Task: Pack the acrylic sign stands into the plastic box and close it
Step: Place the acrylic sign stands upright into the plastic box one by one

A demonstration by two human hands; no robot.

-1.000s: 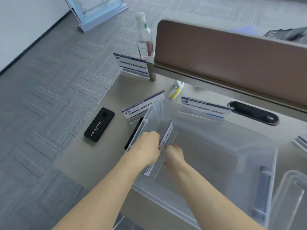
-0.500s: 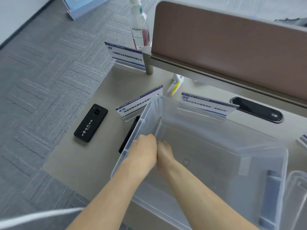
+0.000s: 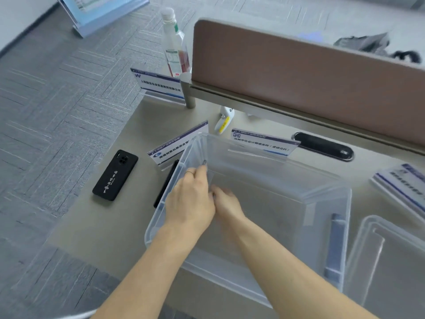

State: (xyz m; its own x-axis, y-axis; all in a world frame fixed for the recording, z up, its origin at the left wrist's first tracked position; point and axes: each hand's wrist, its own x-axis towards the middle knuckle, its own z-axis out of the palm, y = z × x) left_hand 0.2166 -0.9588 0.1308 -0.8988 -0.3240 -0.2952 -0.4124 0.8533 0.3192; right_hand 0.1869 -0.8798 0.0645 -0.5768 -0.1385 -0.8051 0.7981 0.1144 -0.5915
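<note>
A clear plastic box (image 3: 327, 194) stands open on the desk in front of me. Both my hands reach into it at its left wall. My left hand (image 3: 190, 200) grips an acrylic sign stand (image 3: 204, 162) that stands on edge against that wall; only its thin top corner shows. My right hand (image 3: 226, 204) is lower in the box, fingers curled at the stand's base. Other sign stands wait on the desk: one left of the box (image 3: 178, 145), one behind it (image 3: 262, 143), one by the partition post (image 3: 161, 85), and a stack at the right (image 3: 400, 188).
The clear lid (image 3: 391, 261) lies right of the box. A black phone (image 3: 116, 174) lies left, and a dark flat object (image 3: 166, 183) is beside the box's left wall. A bottle (image 3: 176, 47), a brown partition (image 3: 299, 77) and a black cable slot (image 3: 323, 149) are behind.
The sign stand went from tilted flat in both hands to upright on edge against the box's left wall. Both hands moved left and deeper with it.
</note>
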